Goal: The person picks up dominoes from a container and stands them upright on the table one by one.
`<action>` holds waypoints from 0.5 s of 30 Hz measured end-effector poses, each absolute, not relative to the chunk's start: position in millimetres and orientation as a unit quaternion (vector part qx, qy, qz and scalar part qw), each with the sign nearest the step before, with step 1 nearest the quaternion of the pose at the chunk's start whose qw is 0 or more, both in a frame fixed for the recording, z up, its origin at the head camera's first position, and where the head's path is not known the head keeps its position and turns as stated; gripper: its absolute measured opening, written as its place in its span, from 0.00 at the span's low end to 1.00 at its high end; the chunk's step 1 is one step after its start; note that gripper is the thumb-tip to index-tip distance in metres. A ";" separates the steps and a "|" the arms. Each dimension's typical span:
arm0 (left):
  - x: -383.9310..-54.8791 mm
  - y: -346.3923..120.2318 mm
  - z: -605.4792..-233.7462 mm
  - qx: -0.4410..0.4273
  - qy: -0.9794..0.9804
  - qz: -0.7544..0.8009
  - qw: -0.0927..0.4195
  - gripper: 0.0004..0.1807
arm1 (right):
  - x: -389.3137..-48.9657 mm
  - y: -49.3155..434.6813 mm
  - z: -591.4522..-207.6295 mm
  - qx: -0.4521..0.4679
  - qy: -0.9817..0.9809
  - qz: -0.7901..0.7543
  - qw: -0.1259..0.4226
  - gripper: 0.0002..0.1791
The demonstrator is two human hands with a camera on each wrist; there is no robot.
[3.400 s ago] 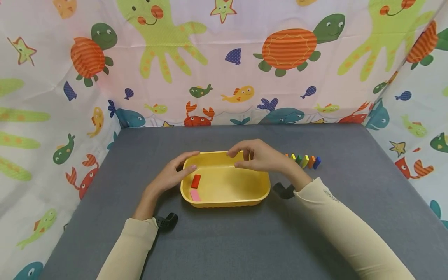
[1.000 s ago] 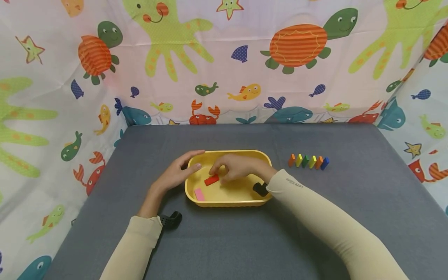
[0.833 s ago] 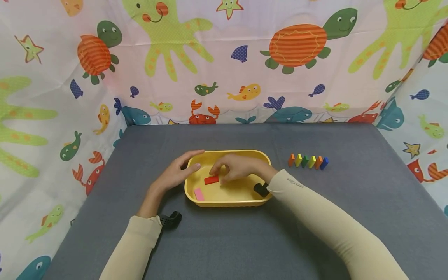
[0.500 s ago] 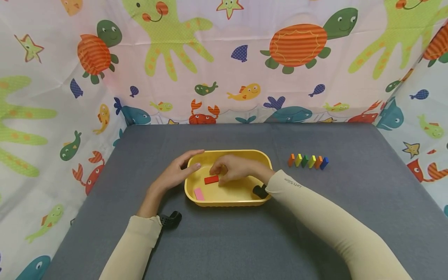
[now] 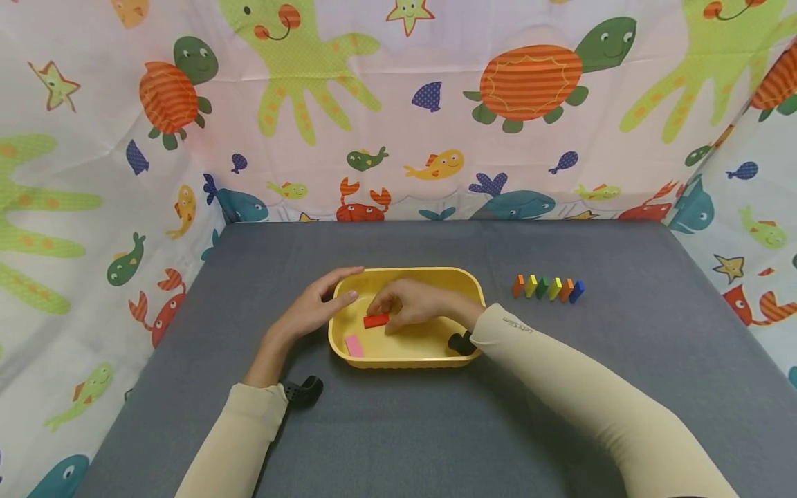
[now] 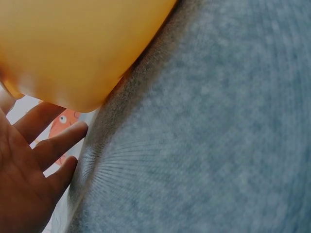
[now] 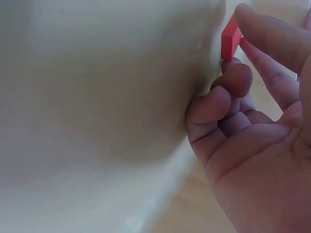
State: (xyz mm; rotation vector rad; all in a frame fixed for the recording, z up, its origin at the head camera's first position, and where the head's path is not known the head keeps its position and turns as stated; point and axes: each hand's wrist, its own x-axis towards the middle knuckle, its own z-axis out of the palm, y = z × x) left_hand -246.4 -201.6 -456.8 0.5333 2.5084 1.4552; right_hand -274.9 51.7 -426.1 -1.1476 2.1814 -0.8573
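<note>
A yellow plastic tub (image 5: 405, 356) stands on the grey cloth. Inside it, a red domino (image 5: 376, 321) lies under the fingers of my right hand (image 5: 414, 304). Its thumb and fingertips pinch the domino's right end; in the right wrist view the thumb lies against the red domino (image 7: 230, 41). A pink domino (image 5: 353, 346) lies flat near the tub's front left corner. My left hand (image 5: 311, 304) rests at the tub's left side, thumb over the rim and index finger along the outside. In the left wrist view its other fingers (image 6: 60, 143) are straight and spread beside the tub wall.
To the right of the tub, several dominoes (image 5: 548, 288) stand upright in a row: orange, yellow, green and blue. Grey cloth (image 5: 398, 429) covers the table. A curtain printed with sea animals (image 5: 398, 111) closes off the back and sides.
My right hand has come down into the tub from above. The red domino has shifted right and turned crosswise. Lately the fingers have moved slightly left onto it. The left hand stays put.
</note>
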 end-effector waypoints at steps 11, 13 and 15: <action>-246.2 -201.5 -456.3 0.193 0.845 0.490 0.091 0.27 | -272.3 44.9 -429.4 -0.414 0.817 -0.313 0.252 0.19; -246.3 -202.2 -456.6 0.195 0.845 0.489 0.090 0.27 | -271.6 43.8 -428.7 -0.413 0.820 -0.307 0.250 0.19; -246.6 -203.1 -457.0 0.195 0.846 0.488 0.090 0.27 | -271.1 43.2 -428.2 -0.413 0.821 -0.304 0.250 0.18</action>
